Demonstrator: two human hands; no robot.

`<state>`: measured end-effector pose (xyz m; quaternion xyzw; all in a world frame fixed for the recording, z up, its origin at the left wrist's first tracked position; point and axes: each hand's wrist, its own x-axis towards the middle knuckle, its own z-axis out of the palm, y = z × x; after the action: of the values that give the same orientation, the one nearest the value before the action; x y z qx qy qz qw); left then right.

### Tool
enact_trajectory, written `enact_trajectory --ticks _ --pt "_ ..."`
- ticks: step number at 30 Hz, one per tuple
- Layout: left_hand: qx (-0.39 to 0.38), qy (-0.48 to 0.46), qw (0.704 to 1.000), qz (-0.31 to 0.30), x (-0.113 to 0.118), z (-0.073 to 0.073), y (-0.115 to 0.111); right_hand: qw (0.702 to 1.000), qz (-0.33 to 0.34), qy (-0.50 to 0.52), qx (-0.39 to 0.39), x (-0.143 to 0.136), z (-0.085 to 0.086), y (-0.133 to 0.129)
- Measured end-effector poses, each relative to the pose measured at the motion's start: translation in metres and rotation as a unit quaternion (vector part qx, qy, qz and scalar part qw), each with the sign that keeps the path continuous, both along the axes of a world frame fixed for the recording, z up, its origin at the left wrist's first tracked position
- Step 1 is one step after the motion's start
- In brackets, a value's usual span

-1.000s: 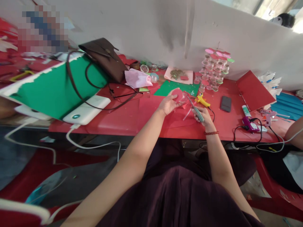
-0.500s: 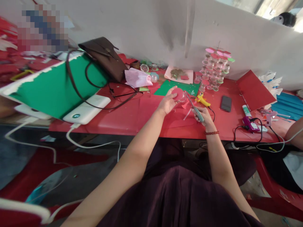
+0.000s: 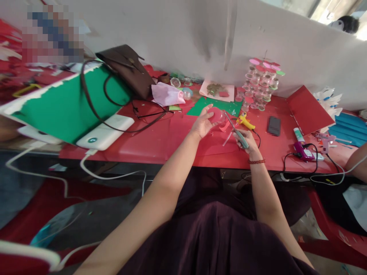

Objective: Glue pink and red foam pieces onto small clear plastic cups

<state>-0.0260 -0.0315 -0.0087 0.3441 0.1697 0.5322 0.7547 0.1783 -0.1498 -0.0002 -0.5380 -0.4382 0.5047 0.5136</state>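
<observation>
My left hand grips a small clear plastic cup with a round red paper disc on its near end, raised above the table. In my right hand is what looks like a utility knife, with a grey-green handle and a long, thin dark blade. Its blade slants up and left, and the tip is at the cup's right side; whether they touch is unclear. A red sheet lies beneath my hands. Just beyond the knife rests a yellow glue gun.
A tower of clear cups with coloured discs stands at the back right, near a dark phone. A brown bag leans on a green board at left, by a white power bank. Another person's arm shows at far right.
The red disc and cup have turned slightly in my left hand. My right hand and the knife have barely moved.
</observation>
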Motion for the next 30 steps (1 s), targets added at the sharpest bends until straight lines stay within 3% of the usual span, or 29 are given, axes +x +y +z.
enact_trajectory --ticks 20,30 --pt "0.049 0.035 0.997 -0.048 -0.0017 -0.0046 0.0036 1.0 0.009 0.001 0.003 0.0025 -0.0005 0.003" --pt "0.031 0.031 0.998 -0.044 -0.0005 -0.0023 0.002 1.0 0.003 0.008 0.006 -0.0001 0.0011 0.0024"
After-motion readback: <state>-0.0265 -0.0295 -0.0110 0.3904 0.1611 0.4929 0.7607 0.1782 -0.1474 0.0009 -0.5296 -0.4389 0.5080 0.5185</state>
